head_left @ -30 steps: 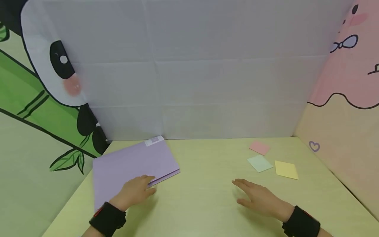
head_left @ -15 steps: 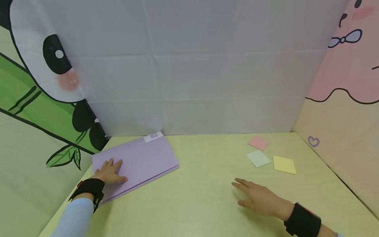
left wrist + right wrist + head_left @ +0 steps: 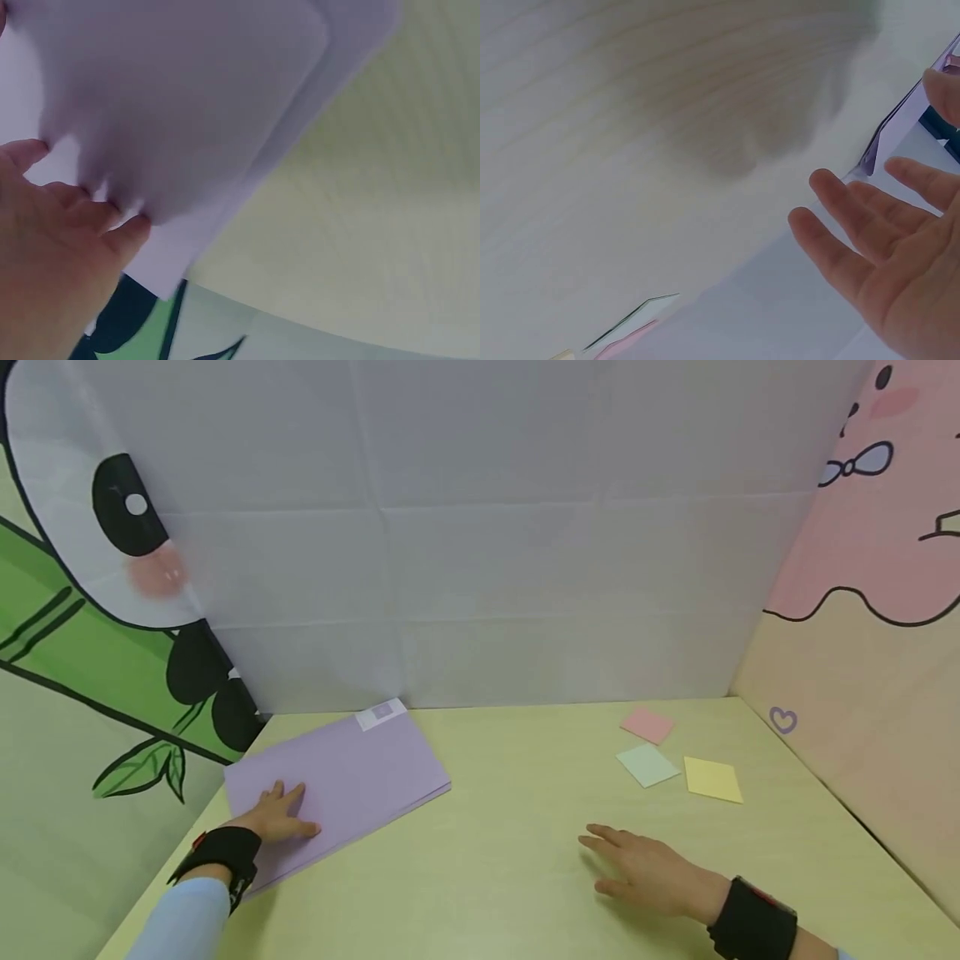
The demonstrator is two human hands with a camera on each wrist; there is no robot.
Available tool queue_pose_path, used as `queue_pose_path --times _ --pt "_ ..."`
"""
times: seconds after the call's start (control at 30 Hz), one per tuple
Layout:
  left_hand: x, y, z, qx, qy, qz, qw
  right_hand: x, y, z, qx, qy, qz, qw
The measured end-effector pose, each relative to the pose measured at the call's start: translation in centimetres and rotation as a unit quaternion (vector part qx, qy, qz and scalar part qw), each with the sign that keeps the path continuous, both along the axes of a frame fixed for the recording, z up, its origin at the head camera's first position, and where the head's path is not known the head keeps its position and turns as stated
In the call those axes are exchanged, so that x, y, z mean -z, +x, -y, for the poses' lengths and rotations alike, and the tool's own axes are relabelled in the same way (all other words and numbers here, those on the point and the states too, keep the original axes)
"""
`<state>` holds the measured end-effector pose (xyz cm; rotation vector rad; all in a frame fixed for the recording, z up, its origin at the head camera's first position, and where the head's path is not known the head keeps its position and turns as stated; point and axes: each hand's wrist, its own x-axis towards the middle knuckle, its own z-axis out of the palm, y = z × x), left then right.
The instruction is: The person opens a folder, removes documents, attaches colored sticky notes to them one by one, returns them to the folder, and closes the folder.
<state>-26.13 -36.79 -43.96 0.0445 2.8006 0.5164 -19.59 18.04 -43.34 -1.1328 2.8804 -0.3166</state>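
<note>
A purple paper folder [image 3: 352, 777] lies closed at the left of the table, with a white label at its far corner. My left hand [image 3: 276, 814] rests on its left part, fingers spread. In the left wrist view the fingertips of my left hand [image 3: 75, 217] touch the folder's surface [image 3: 187, 97]. My right hand [image 3: 645, 870] hovers low over the table at the right, fingers relaxed and holding nothing. The right wrist view shows my right hand [image 3: 885, 240] with its shadow on the tabletop.
Beyond my right hand lie a pink paper square [image 3: 647, 726], a pale green one [image 3: 648, 765] and a yellow one [image 3: 712, 779]. A white backdrop [image 3: 487, 568] stands along the back of the table [image 3: 480, 877]. Cartoon-printed panels stand at the left and right.
My left hand has moved left from the folder's near edge onto its left part, and the folder's front edge now shows fully. My right hand has barely moved.
</note>
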Motion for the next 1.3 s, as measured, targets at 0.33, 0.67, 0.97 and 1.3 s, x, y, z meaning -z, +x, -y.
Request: queue_pose_path --times 0.33,0.67,0.97,1.3 --pt "-0.1 2.2 -4.1 0.02 -0.051 0.033 0.9979 0.6 0.0 0.6 -0.005 0.009 0.012 1.0" --pt "-0.8 5.9 -10.6 0.088 -0.079 0.027 0.9926 0.7 -0.3 1.0 -0.004 0.021 0.026 0.999" --pt "-1.8 7.1 -13.3 0.108 -0.112 0.009 0.9878 1.0 -0.8 1.7 -0.008 0.021 0.017 1.0" --pt "-2.8 3.0 -7.0 0.058 -0.09 -0.046 0.9932 -0.3 -3.6 8.8 -0.046 0.098 -0.008 0.994"
